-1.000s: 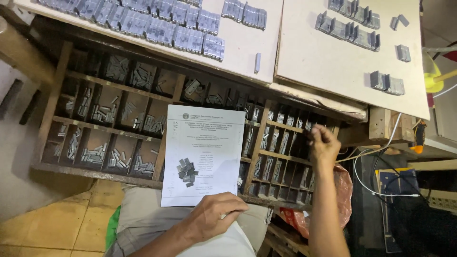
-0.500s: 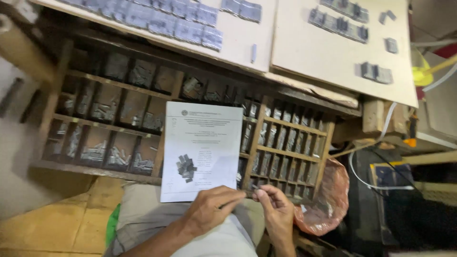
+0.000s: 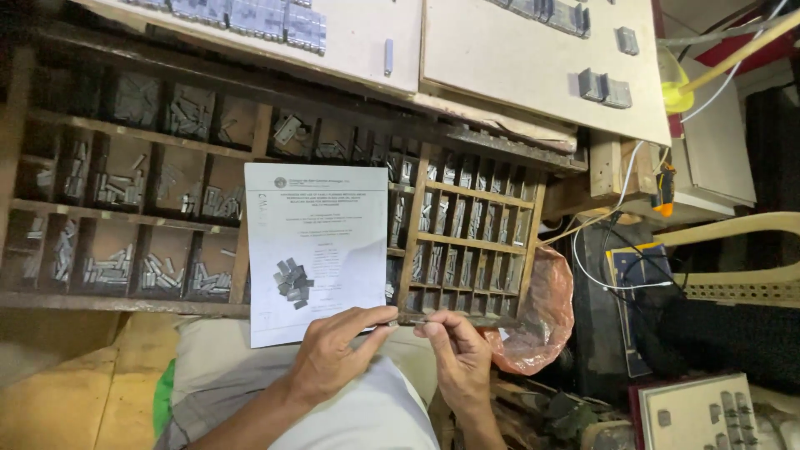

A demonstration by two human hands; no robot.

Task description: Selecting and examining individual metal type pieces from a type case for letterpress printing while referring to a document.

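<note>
Head view, looking down. My left hand [image 3: 333,354] sits at the bottom edge of a printed sheet [image 3: 317,250], thumb and fingers closed on something thin and dark there; it looks like a narrow stick [image 3: 408,319] running across to the right hand [image 3: 457,354]. Right hand pinches the other end of that stick, fingers curled, thumb on top. The two hands are close, nearly touching at the fingertips. I can't tell whether the left hand also grips the sheet edge or just rests on it.

The sheet leans upright just above the left hand, against a wooden type case [image 3: 125,225]. A small heap of grey metal pieces [image 3: 292,283] lies on the sheet's lower left, just above the left hand.

The case spreads left of and above both hands, its compartments holding grey metal sorts. A finer-gridded section [image 3: 475,242] stands right above the right hand, the stick against its lower rail.

Further up, above the case, two pale boards [image 3: 517,58] carry rows of small grey blocks [image 3: 604,87]. Right of the right hand: an orange plastic bag [image 3: 533,321], just beside it, then white cables [image 3: 617,242] and dark gear beyond.

Below the hands, my lap in light cloth [image 3: 225,367].
</note>
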